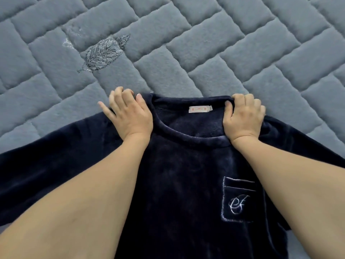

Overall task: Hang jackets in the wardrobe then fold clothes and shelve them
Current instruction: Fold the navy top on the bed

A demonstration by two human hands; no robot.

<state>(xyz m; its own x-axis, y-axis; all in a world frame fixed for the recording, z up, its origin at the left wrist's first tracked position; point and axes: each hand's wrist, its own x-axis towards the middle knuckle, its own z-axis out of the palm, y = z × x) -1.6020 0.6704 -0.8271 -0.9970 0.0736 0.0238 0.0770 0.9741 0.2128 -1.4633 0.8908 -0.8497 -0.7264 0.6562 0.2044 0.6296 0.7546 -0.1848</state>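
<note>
Embroidered "F" monogram (238,204) on the sweater's pocket (239,200).

Grey quilted bedspread (205,43), embroidered leaf (104,53).

Sweater (179,165) lies on the quilt (224,43); hands at its shoulders — left hand (130,114), right hand (242,118).

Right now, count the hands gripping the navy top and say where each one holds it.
2. The left hand grips the navy top at the shoulder left of the neckline; the right hand grips the shoulder on the right. No other hands visible.
</note>
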